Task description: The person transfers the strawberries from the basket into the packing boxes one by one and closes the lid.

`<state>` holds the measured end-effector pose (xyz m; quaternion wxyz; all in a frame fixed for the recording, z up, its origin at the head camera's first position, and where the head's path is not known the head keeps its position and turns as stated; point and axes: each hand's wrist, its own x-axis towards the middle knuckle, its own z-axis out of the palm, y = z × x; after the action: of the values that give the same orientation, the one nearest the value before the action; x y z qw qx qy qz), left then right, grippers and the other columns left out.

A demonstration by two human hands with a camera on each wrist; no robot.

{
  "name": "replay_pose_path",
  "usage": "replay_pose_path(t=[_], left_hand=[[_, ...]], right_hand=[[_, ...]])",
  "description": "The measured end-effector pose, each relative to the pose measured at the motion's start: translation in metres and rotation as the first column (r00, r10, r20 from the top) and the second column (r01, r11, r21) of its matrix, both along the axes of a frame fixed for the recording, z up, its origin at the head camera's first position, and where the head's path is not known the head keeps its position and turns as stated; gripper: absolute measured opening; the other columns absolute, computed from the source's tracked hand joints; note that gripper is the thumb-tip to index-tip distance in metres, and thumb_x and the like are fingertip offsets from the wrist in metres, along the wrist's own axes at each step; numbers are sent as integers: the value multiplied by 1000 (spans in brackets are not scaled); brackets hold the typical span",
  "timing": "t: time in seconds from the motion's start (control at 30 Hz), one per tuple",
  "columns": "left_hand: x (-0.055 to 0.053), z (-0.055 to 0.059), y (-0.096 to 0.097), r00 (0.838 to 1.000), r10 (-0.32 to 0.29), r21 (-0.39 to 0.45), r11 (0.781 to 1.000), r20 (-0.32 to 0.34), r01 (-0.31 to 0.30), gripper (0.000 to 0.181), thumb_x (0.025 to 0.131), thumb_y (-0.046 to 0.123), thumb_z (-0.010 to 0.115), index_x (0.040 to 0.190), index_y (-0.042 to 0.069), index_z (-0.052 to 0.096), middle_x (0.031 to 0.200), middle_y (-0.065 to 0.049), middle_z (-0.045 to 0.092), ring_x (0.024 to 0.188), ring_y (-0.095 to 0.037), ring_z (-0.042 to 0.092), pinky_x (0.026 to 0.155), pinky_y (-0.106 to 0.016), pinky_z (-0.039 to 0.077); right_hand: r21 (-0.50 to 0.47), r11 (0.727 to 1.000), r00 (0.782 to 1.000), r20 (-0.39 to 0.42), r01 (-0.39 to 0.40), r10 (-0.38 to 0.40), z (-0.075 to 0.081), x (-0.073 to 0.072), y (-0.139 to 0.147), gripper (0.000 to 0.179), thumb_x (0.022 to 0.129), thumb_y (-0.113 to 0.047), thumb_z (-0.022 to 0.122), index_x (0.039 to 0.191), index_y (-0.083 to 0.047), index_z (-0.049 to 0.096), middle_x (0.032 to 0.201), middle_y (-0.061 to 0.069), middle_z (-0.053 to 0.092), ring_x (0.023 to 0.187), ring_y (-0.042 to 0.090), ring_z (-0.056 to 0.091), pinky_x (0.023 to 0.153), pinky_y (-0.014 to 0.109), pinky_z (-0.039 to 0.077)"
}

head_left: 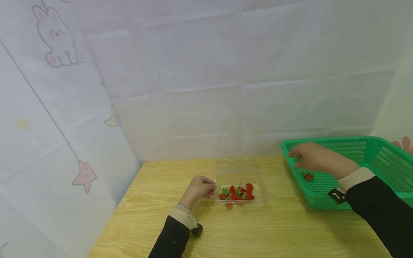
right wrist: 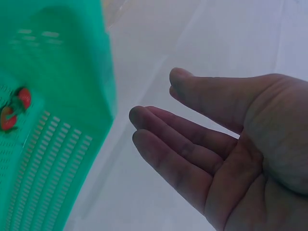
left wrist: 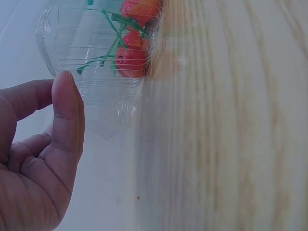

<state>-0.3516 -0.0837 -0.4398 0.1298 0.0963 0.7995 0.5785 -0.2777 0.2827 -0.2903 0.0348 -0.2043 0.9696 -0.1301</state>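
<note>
A clear plastic box (head_left: 236,177) with its lid raised stands on the table, several red strawberries (head_left: 241,190) with green leaves inside. At its left side my left hand (head_left: 203,187) pinches the rim between thumb and forefinger. In the left wrist view the thumb (left wrist: 65,110) lies against the clear wall (left wrist: 86,72). My right hand (head_left: 313,158) is over the left end of a green basket (head_left: 304,196), holding nothing. Its fingers (right wrist: 178,144) are extended and apart from the thumb in the right wrist view. Two strawberries (right wrist: 21,98) lie on the basket floor.
The wooden table (head_left: 227,238) carries both containers, the basket at the right and the box near the middle. A pale printed sheet (head_left: 188,67) hangs behind the table's back edge, and another covers the left side.
</note>
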Motion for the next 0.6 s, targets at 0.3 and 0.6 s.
replay_pose_path(t=[0.3, 0.6], left_hand=[[2, 2, 2, 1000, 1, 5, 1000, -4, -1, 13, 93, 5, 64, 99, -6, 68, 76, -12, 67, 64, -16, 65, 61, -32, 59], [1, 2, -1, 1000, -4, -2, 1000, -9, 4, 14, 94, 6, 64, 100, -6, 68, 77, -12, 67, 65, -17, 65, 61, -32, 59]], right_hand=[[41, 998, 999, 16, 47, -47, -10, 11, 44, 43, 85, -10, 74, 119, 12, 60, 105, 27, 63, 95, 45, 60, 73, 50, 54], [57, 994, 993, 74, 92, -96, -2, 1, 89, 44, 89, -16, 71, 119, 14, 58, 102, 30, 62, 91, 46, 60, 70, 49, 54]])
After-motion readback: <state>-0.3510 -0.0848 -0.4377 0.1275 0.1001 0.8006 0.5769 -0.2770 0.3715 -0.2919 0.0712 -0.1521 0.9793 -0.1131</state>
